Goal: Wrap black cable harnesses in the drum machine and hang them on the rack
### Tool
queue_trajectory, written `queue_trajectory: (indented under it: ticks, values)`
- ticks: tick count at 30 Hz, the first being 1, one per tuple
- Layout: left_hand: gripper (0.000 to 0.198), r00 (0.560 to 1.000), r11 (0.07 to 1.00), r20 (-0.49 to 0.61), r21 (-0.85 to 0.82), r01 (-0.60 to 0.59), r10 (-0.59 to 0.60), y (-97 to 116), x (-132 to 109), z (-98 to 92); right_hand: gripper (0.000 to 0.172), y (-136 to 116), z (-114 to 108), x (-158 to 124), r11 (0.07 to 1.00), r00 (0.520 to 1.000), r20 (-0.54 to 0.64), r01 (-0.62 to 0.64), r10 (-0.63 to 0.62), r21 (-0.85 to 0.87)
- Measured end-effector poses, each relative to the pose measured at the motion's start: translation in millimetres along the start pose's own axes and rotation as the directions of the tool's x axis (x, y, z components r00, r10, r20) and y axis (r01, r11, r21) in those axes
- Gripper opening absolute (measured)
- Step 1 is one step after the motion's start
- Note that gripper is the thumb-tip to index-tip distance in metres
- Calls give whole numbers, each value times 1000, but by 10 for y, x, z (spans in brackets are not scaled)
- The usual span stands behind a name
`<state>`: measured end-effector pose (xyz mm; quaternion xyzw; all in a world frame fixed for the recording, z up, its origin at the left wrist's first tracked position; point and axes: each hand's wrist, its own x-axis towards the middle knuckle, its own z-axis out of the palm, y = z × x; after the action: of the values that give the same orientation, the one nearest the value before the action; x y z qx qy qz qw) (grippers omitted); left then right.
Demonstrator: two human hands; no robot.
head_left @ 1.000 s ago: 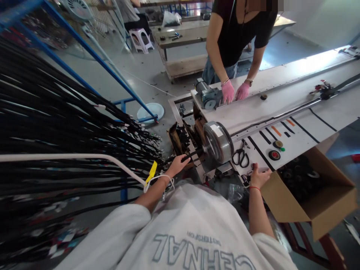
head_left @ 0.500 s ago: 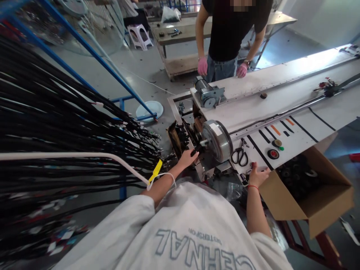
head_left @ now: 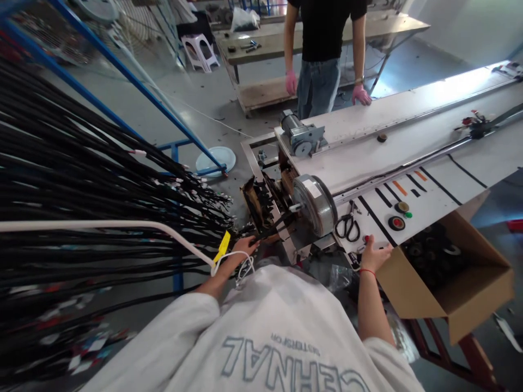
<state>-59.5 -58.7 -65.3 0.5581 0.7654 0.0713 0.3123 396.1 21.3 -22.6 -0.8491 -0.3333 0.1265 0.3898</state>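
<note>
My left hand (head_left: 246, 246) is closed around the end of a black cable (head_left: 273, 227), left of the machine. The cable runs from my fingers toward the round metal-and-clear drum (head_left: 314, 204) at the table's end. On the table's near edge, my right hand (head_left: 375, 256) rests with fingers stretched out and holds nothing. Its thumb is at a small red button (head_left: 367, 238). Black-handled scissors (head_left: 348, 226) lie between the drum and that hand. Another stretch of black cable (head_left: 376, 181) lies along the rail behind the drum.
Black cable bundles (head_left: 122, 179) hang at left beside a blue frame (head_left: 134, 95). A motor (head_left: 300, 133) sits on the white table (head_left: 351, 147); tape rolls (head_left: 396, 223) lie near its edge. A cardboard box (head_left: 478, 296) stands below right. A pink-gloved person (head_left: 322, 32) stands opposite.
My left hand has moved left and down, drawing the black cable out from the drum. My right hand stays in place. The person opposite has straightened up.
</note>
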Motion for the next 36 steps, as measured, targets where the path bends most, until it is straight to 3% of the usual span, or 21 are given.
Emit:
queue_trajectory:
  ticks: [5,10,22,30,36]
  values:
    - [31,985,990,-161,-116,-80,61,-151,-266,-64,96,33,25,16,1000,1000,-11,9,-9,-21]
    - [36,958,982,-274,-141,-125,83,-152,-428,-93,97,70,39,53,1000,1000,0,16,-16,-19]
    - [28,969,920,-215,-343,-190,120,212,-358,-349,96,61,29,59,999,999,-7,32,-32,-10]
    - [27,966,922,-236,-339,-186,108,260,-383,-422,95,-2,-1,35,1000,1000,-1,-1,1,-16]
    - [35,956,913,-226,-319,-253,186,491,-304,-470,97,2,3,30,1000,1000,5,-16,16,-10]
